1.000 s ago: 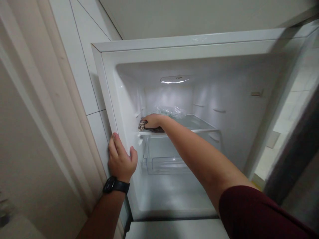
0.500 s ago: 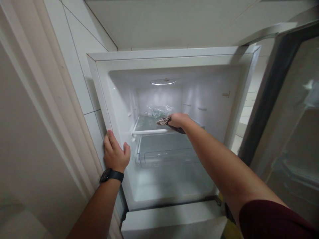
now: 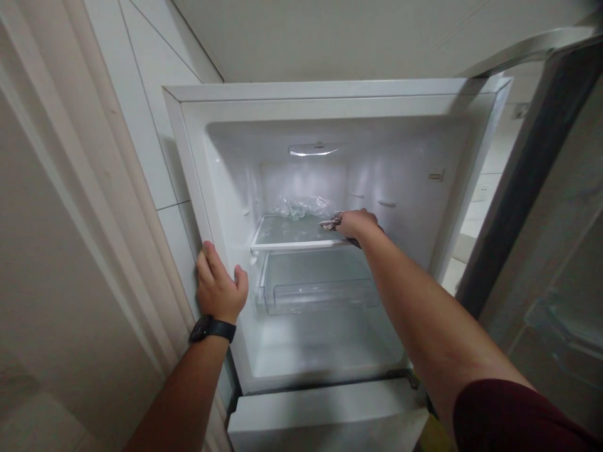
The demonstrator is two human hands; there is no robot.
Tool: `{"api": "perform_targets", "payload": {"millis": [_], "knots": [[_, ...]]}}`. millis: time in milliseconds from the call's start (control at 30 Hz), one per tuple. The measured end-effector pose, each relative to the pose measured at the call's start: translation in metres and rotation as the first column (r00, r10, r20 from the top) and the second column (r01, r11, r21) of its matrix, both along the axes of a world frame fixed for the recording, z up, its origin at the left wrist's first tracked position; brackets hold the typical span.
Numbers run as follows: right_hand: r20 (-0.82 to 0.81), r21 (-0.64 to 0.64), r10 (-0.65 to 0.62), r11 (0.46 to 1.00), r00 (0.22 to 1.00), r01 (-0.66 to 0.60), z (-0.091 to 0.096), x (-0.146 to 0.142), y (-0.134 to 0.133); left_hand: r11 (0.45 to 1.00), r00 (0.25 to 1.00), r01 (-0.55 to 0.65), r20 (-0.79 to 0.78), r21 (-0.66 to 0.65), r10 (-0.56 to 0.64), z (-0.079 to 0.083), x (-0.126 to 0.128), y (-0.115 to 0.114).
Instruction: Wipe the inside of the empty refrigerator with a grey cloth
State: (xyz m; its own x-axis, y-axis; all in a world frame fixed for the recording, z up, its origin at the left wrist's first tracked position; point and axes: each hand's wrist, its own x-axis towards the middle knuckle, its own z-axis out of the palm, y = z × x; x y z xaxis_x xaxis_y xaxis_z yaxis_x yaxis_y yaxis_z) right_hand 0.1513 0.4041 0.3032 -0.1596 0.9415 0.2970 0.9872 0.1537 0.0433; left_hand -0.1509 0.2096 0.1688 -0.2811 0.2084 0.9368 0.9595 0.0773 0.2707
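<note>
My right hand (image 3: 358,224) reaches into the open refrigerator (image 3: 339,99) and grips a crumpled dark cloth (image 3: 331,223) with a pale pattern. The cloth rests at the right part of the upper glass shelf (image 3: 287,231), by its front edge. Behind it, a crumpled clear plastic bag (image 3: 301,206) lies at the back of that shelf. My left hand (image 3: 220,285), with a black watch on the wrist, lies against the refrigerator's left side edge, thumb and fingers apart. Parts of the cloth are hidden behind my right hand.
Below the shelf is a second glass shelf with a clear plastic drawer front (image 3: 320,296). The refrigerator door (image 3: 556,207) stands swung out on the right. A lower white door or drawer (image 3: 325,408) is beneath. A tiled wall (image 3: 141,113) borders the left side.
My right hand has moved to the right along the upper shelf with the cloth. My left hand stays at the refrigerator's edge. The view has shifted slightly.
</note>
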Motion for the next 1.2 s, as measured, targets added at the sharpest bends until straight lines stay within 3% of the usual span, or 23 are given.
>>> {"api": "perform_targets", "payload": {"millis": [200,400,533,700,900,1000,1100,1200], "knots": [[0.03,0.072,0.255,0.964,0.966,-0.257,-0.005,-0.062,-0.025,1.0,1.0,-0.002,0.006,-0.011,0.002,0.0,0.0,0.0],[0.064,0.139,0.488,0.86,0.871,-0.492,-0.012,-0.134,-0.061,0.999,1.0,-0.024,0.005,-0.034,0.024,0.002,0.002,-0.002],[0.089,0.18,0.536,0.82,0.839,-0.543,-0.018,-0.152,-0.078,0.999,1.0,-0.022,0.008,-0.049,0.023,0.002,0.002,-0.003],[0.054,0.226,0.477,0.85,0.877,-0.476,-0.024,-0.119,-0.083,0.997,1.0,-0.019,0.015,-0.071,0.02,0.002,0.001,-0.004],[-0.074,0.261,0.275,0.933,0.958,-0.248,-0.032,-0.055,-0.078,0.997,0.999,0.019,0.037,-0.075,-0.016,0.002,0.0,-0.004],[-0.182,0.331,0.227,0.93,0.957,-0.158,-0.039,-0.031,-0.087,0.997,0.999,0.025,0.036,-0.073,-0.022,0.002,-0.001,-0.004],[-0.33,0.429,0.297,0.893,0.896,-0.137,-0.065,-0.012,-0.116,0.998,0.999,0.028,0.033,-0.064,-0.026,0.002,0.0,-0.004],[-0.499,0.435,0.425,0.877,0.755,-0.206,-0.127,0.007,-0.16,0.997,0.998,0.036,0.045,-0.062,-0.033,0.002,0.001,-0.004]]}}
